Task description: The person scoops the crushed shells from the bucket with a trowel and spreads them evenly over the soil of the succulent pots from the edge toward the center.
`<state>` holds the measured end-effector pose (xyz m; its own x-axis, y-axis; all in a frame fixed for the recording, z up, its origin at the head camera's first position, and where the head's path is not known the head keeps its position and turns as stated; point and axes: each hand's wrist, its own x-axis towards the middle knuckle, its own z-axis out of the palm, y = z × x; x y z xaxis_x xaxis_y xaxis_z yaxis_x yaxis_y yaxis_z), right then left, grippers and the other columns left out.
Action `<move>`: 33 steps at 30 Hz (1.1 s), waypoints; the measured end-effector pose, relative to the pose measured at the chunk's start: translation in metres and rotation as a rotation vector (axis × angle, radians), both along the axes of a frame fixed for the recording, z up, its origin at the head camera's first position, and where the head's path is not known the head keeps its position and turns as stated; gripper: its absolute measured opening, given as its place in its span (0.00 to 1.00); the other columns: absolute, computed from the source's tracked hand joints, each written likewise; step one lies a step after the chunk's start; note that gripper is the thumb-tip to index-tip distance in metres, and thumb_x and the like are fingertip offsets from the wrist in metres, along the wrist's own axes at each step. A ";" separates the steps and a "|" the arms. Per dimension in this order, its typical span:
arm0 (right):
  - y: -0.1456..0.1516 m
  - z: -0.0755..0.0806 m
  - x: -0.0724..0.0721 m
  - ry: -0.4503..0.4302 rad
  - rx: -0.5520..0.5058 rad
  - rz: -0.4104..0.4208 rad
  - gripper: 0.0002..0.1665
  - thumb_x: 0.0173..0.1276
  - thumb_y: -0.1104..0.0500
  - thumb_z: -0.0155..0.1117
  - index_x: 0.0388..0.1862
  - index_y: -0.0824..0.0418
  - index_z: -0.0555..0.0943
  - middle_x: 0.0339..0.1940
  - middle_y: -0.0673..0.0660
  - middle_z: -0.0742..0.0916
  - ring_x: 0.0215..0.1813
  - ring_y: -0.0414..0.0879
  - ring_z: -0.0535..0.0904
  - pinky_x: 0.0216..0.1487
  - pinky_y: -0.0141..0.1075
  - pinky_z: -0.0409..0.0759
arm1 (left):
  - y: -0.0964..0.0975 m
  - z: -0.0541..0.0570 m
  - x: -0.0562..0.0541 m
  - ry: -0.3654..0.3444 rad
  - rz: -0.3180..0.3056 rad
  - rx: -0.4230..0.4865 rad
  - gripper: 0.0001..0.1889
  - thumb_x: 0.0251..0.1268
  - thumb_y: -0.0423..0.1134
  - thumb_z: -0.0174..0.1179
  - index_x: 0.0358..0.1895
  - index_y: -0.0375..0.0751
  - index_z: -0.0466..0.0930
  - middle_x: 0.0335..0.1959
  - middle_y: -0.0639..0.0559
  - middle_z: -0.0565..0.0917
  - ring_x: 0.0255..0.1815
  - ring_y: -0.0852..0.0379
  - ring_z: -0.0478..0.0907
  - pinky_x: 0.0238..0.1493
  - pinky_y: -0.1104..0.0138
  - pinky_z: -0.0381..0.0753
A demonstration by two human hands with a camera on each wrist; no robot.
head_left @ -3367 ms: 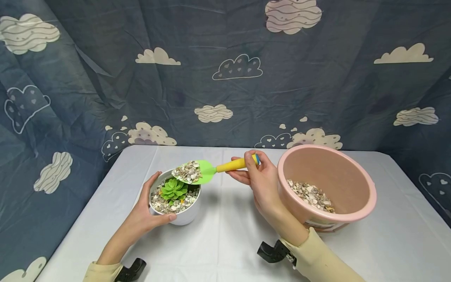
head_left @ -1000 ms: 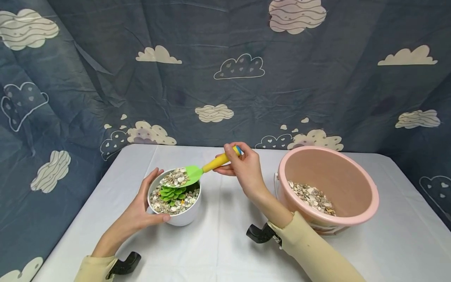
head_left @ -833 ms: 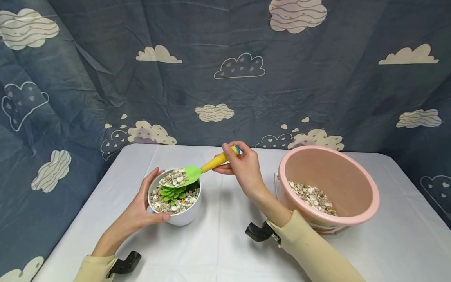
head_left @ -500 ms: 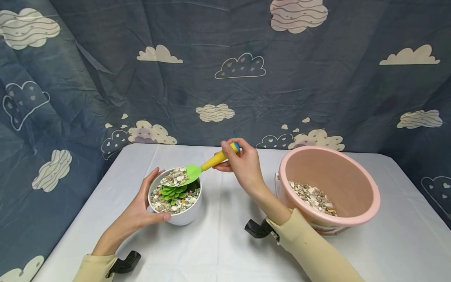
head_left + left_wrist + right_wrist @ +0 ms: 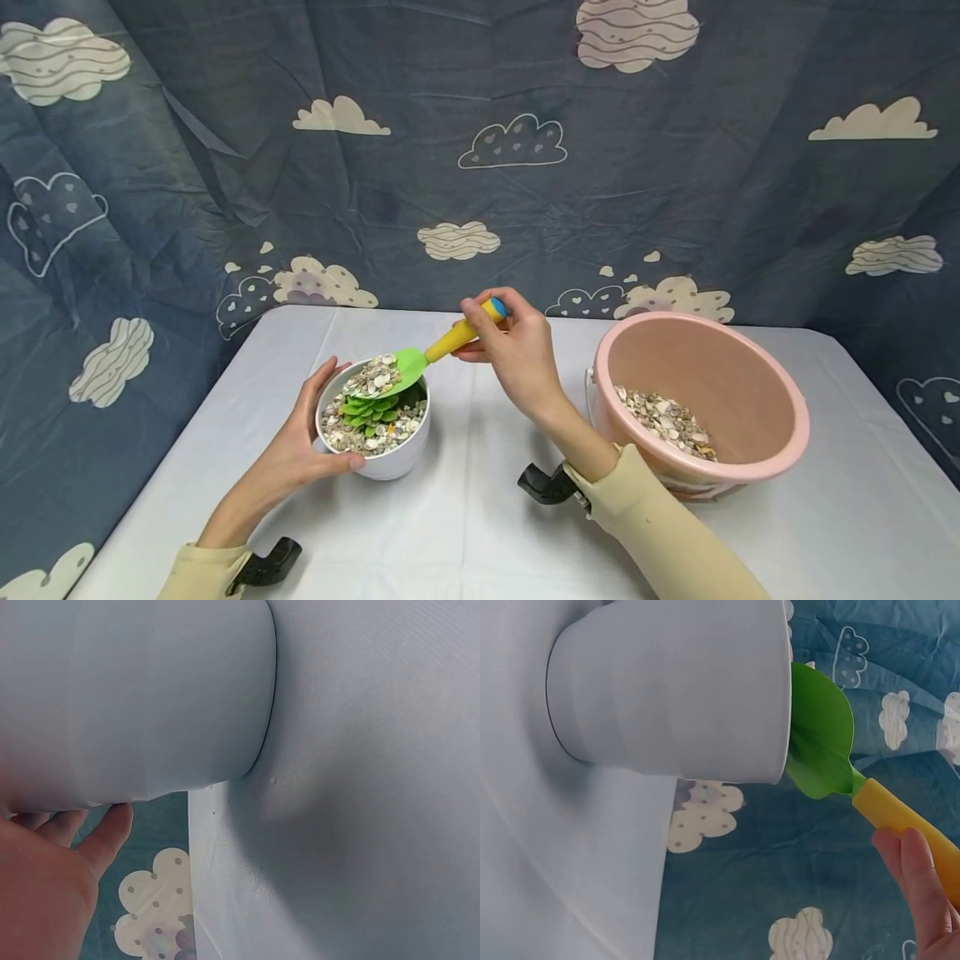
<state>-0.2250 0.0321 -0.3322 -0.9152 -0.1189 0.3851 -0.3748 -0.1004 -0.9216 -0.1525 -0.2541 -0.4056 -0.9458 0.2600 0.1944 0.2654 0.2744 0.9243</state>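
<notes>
A white flowerpot [image 5: 401, 461] stands on the white cloth, with a green succulent [image 5: 369, 412] set in small shell pieces. My left hand [image 5: 303, 433] holds the pot from the left, thumb in front and fingers behind. My right hand [image 5: 517, 354] grips the yellow handle of a garden trowel [image 5: 411, 368], whose green blade slopes down to the left over the pot. A heap of shell bits [image 5: 375, 377] lies on the blade and hides part of the succulent. From the right wrist, the blade [image 5: 821, 727] shows just above the pot's rim [image 5: 787, 712].
Right of the pot stands a big pink bucket [image 5: 761, 462] with more shell pieces [image 5: 667, 421] inside. The right forearm passes close by its left side. A dark cloud-print cloth [image 5: 510, 217] hangs behind the table [image 5: 480, 533].
Compared with the oldest frame, the right hand has come left with the loaded trowel, farther over the pot. Lately its handle end has risen, steepening the tool. The left hand stays at the pot.
</notes>
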 end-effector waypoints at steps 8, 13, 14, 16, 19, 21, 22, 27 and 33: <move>-0.001 0.003 0.006 0.052 0.049 -0.043 0.19 0.67 0.48 0.67 0.44 0.62 0.78 0.33 0.63 0.85 0.30 0.51 0.87 0.29 0.42 0.85 | 0.000 -0.001 0.001 0.001 0.008 -0.010 0.64 0.42 0.28 0.77 0.80 0.51 0.39 0.79 0.45 0.50 0.76 0.45 0.50 0.69 0.47 0.56; -0.003 0.005 0.009 0.069 0.065 -0.058 0.17 0.67 0.51 0.68 0.42 0.63 0.78 0.32 0.62 0.86 0.29 0.51 0.87 0.28 0.41 0.85 | 0.000 -0.001 0.001 0.007 0.010 -0.009 0.64 0.42 0.28 0.77 0.80 0.51 0.39 0.79 0.45 0.50 0.76 0.44 0.49 0.68 0.43 0.54; -0.003 0.005 0.010 0.070 0.068 -0.059 0.16 0.67 0.52 0.68 0.42 0.63 0.78 0.32 0.62 0.86 0.29 0.51 0.87 0.28 0.41 0.85 | 0.001 -0.001 0.001 0.008 0.011 -0.011 0.64 0.42 0.28 0.77 0.80 0.51 0.39 0.79 0.45 0.50 0.76 0.44 0.49 0.69 0.48 0.56; -0.004 0.007 0.011 0.072 0.079 -0.065 0.15 0.67 0.54 0.68 0.42 0.64 0.78 0.32 0.62 0.86 0.29 0.52 0.87 0.28 0.40 0.85 | 0.001 0.000 0.002 0.010 0.014 -0.011 0.64 0.42 0.28 0.77 0.80 0.52 0.39 0.79 0.45 0.51 0.76 0.45 0.50 0.69 0.60 0.59; -0.005 0.016 0.018 0.083 0.105 -0.078 0.13 0.68 0.58 0.67 0.42 0.67 0.78 0.32 0.64 0.86 0.29 0.54 0.87 0.29 0.40 0.85 | 0.002 0.000 0.002 0.013 0.020 -0.009 0.65 0.42 0.28 0.77 0.80 0.54 0.39 0.78 0.45 0.51 0.75 0.45 0.51 0.64 0.75 0.59; -0.005 0.024 0.024 0.095 0.123 -0.083 0.12 0.69 0.60 0.66 0.41 0.69 0.77 0.31 0.65 0.85 0.30 0.55 0.87 0.29 0.40 0.85 | 0.002 0.000 0.003 0.016 0.026 -0.005 0.65 0.42 0.28 0.77 0.80 0.53 0.40 0.78 0.46 0.52 0.75 0.44 0.52 0.63 0.77 0.59; -0.005 0.028 0.026 0.101 0.130 -0.085 0.11 0.69 0.61 0.66 0.41 0.69 0.77 0.32 0.65 0.85 0.30 0.56 0.87 0.29 0.40 0.85 | 0.003 0.000 0.004 0.016 0.032 -0.006 0.65 0.41 0.28 0.77 0.80 0.53 0.40 0.78 0.46 0.52 0.75 0.44 0.52 0.63 0.77 0.59; -0.006 0.036 0.032 0.107 0.142 -0.085 0.11 0.69 0.62 0.66 0.41 0.70 0.77 0.32 0.66 0.85 0.30 0.56 0.87 0.29 0.40 0.85 | 0.007 -0.001 0.007 0.013 0.068 -0.021 0.64 0.42 0.29 0.77 0.80 0.56 0.41 0.78 0.46 0.51 0.75 0.44 0.52 0.68 0.55 0.59; -0.006 0.033 0.030 0.111 0.159 -0.090 0.12 0.68 0.61 0.66 0.41 0.69 0.77 0.31 0.65 0.85 0.30 0.55 0.87 0.29 0.39 0.85 | 0.009 -0.002 0.009 0.009 0.087 -0.024 0.64 0.42 0.30 0.77 0.80 0.57 0.41 0.78 0.46 0.51 0.75 0.44 0.51 0.66 0.41 0.54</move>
<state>-0.1946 0.0261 -0.2987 -0.8777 -0.1061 0.4674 -0.4761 0.0817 -0.8756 -0.1438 -0.2455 -0.4073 -0.9634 0.1813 0.1973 0.2475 0.3193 0.9148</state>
